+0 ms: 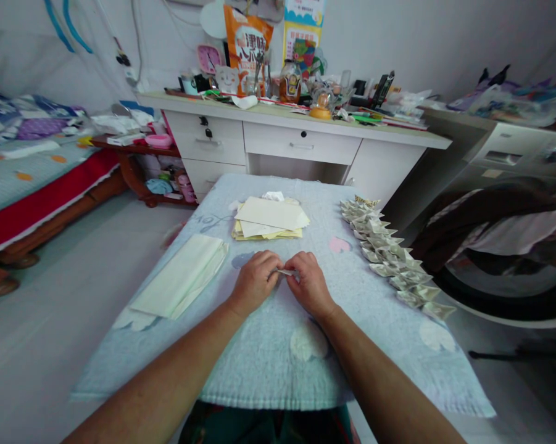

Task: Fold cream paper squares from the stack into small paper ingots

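Observation:
Over the middle of the cloth-covered table, my left hand (258,279) and my right hand (309,282) meet at a small folded piece of paper (285,272). Both hands are closed on it, one at each end, and the fingers hide most of it. Beyond them lies a stack of cream and yellow paper sheets (273,214). To the left rests a pile of long pale green folded paper (182,274). Rows of pointed folded paper pieces (391,256) run along the table's right side.
A light blue patterned cloth (268,364) covers the table. Behind stands a white desk (300,145) crowded with jars, bags and papers. A bed (37,166) is on the left, a front-loading washing machine (504,166) on the right with dark clothing hanging at its door.

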Available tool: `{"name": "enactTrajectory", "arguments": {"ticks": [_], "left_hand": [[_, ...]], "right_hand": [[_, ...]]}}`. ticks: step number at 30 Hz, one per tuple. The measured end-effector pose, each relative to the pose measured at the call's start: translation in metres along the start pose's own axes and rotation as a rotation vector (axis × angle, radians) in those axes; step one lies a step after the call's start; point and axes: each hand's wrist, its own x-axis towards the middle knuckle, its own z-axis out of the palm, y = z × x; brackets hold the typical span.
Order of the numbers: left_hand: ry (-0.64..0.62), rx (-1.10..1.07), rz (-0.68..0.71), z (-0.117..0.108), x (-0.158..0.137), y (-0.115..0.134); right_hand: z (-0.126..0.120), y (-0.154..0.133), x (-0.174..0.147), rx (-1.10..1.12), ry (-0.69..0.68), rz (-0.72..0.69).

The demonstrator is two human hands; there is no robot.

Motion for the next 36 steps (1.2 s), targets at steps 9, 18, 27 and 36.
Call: {"name": "enactTrajectory", "arguments": {"ticks": [9,18,27,36], "left_hand": [[-0.168,0.188,0.02,0.0,-0.008,-0.004],[-0.206,0.262,0.133,-0.004,-0.011,-0.005],[-0.199,0.196,0.131,-0.004,-0.013,-0.007],[-0.218,0.185,0.151,-0.005,-0.011,-0.005]], "right_hand": [[0.005,0.003,-0.003,-0.169,-0.206,-0.014],[-0.007,0.009,-0.006,-0.089,-0.295,-0.012],[-0.008,0.01,-0.006,-0.095,-0.298,-0.056],[-0.012,0.008,-0.006,-0.049,-0.291,0.015]]}}
